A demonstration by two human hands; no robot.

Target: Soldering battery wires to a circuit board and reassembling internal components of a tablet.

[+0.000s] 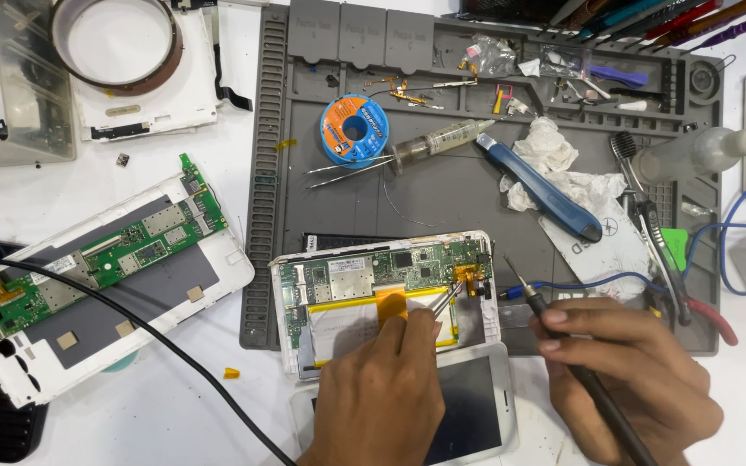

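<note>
Opened white tablet lies at the near edge of the grey work mat, its back off and green circuit board facing up; its lower end overhangs the mat onto the white table. Placed there, probably, so the board sits on the heat-proof surface within reach of both hands.

Left hand rests on the tablet, fingers pressed together around thin tweezers, tips aimed at the orange flex strip near the board's right end. The wrist bears on the casing, likely for steadiness.

Right hand grips a dark soldering iron pen-fashion, fingers closed around the shaft, fine tip raised just right of the tablet, apart from the board.

A second opened tablet sits at the table's left edge, a black cable crossing it. Blue solder spool, syringe, blue-handled knife and crumpled tissue lie toward the mat's far side.

Hard to make out: whether the tweezer tips touch the flex or hover. The left hand covers much of the battery area and the screen panel below. Iron's handle runs off the lower edge.
</note>
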